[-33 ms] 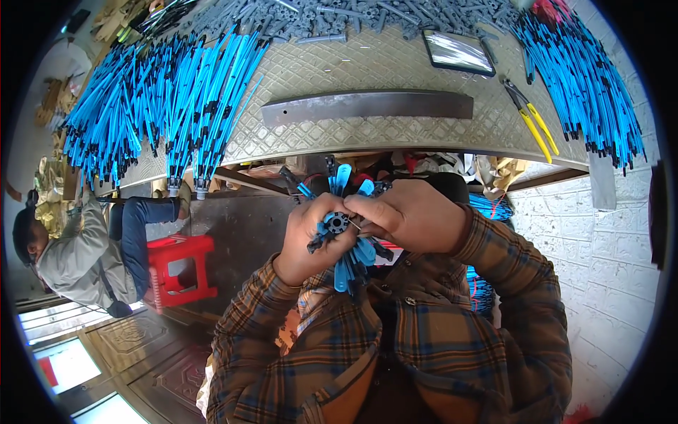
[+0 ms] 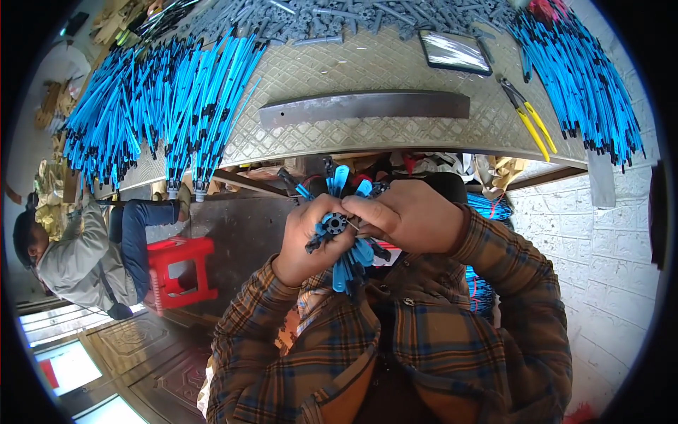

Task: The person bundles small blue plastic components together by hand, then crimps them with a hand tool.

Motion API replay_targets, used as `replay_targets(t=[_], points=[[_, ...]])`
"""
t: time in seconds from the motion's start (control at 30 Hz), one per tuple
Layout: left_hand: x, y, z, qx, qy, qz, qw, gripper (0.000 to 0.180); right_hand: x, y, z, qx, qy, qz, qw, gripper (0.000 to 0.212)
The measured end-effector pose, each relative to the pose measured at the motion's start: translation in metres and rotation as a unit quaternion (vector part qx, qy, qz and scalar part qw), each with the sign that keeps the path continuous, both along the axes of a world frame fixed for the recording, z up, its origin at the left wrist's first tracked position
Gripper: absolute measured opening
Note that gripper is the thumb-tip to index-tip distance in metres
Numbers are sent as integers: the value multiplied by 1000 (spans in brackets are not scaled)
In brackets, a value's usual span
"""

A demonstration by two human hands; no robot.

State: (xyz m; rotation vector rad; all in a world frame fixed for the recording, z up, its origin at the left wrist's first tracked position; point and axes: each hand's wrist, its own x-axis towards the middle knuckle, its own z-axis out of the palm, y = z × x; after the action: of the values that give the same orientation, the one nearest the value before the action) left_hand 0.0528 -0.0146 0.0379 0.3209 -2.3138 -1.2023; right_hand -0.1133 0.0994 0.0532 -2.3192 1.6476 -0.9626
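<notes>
In front of my chest, my left hand (image 2: pixel 305 239) is closed around a dark round slotted hub (image 2: pixel 334 225) with its hollow end facing up. Flat blue ribs (image 2: pixel 345 275) with black end pieces fan out around the hub, above and below my fingers. My right hand (image 2: pixel 408 214) is closed at the hub's right side, thumb and fingers pinched together. A thin bright wire (image 2: pixel 353 225) shows between the hub and those fingertips. The fingers hide where it leads and how the ribs join the hub.
On the patterned table lie a dark metal bar (image 2: pixel 367 106), yellow-handled pliers (image 2: pixel 528 120), a black-rimmed tray (image 2: pixel 456 52) of thin wires and a heap of grey plastic parts (image 2: pixel 318 18). Blue rib bundles (image 2: pixel 212 106) flank them. A person (image 2: pixel 85 247) sits left, by a red stool (image 2: pixel 181 272).
The whole view has shifted very slightly. Both hands keep the same grip on the hub with its blue ribs and the wire; nothing else has visibly moved.
</notes>
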Motion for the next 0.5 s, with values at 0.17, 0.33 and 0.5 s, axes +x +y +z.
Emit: replay_targets(t=[0.17,0.33,0.5], points=[[-9,11,3,-14,-32,5,999,19,-10,17,-6,-16,41,-17,999,42],[-27,33,7,-48,-52,2,997,17,-20,39,-26,-156,54,-43,985,42],[-45,60,16,-92,-82,-21,992,16,-29,70,-31,-177,-10,-66,982,30]])
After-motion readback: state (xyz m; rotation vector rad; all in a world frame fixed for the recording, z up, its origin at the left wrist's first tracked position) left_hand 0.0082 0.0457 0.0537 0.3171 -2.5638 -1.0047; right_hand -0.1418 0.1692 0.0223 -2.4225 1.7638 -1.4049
